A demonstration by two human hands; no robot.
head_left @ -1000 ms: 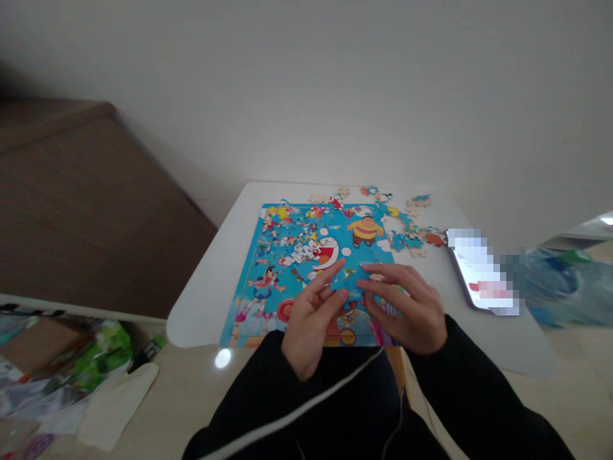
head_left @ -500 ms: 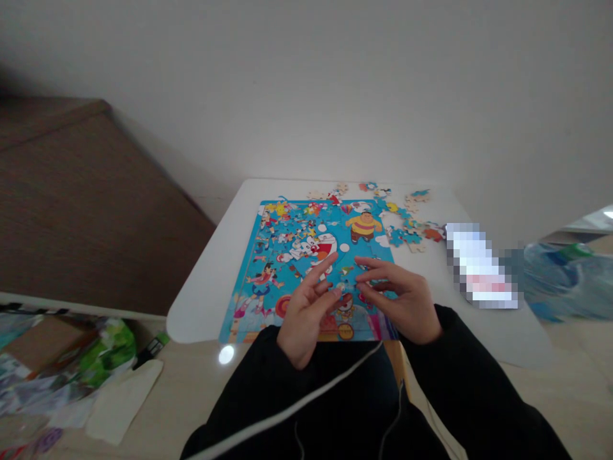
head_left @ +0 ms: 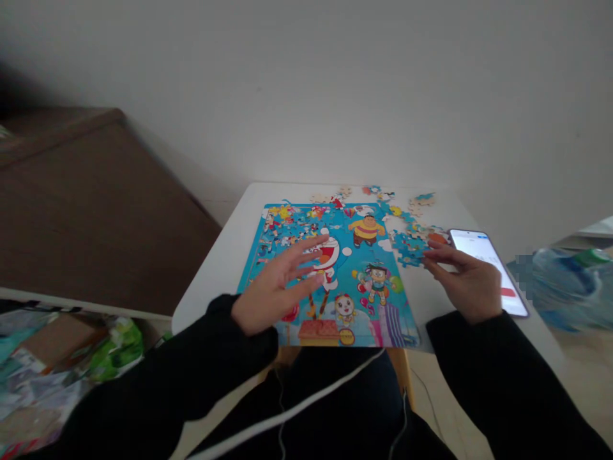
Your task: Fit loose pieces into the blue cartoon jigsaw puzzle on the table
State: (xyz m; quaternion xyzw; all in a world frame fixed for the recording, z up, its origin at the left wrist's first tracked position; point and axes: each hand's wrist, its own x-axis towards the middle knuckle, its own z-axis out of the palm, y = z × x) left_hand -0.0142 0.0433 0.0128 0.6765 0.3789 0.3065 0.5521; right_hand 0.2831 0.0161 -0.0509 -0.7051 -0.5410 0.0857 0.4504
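Head view: left hand (head_left: 275, 289) is hovering flat over the cartoon jigsaw puzzle (head_left: 330, 275), fingers spread wide, gripping nothing. Right hand (head_left: 467, 281) is reaching with loosely extended fingers to the loose puzzle pieces (head_left: 409, 246) clustered just beside the puzzle's right edge, fingertips touching them, nothing clasped. Everything is sitting on the white table (head_left: 215, 275), with a smartphone (head_left: 493, 268) lying partly under the right hand.

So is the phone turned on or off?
On. The phone lies flat on the table beside the right hand, its screen glowing white.
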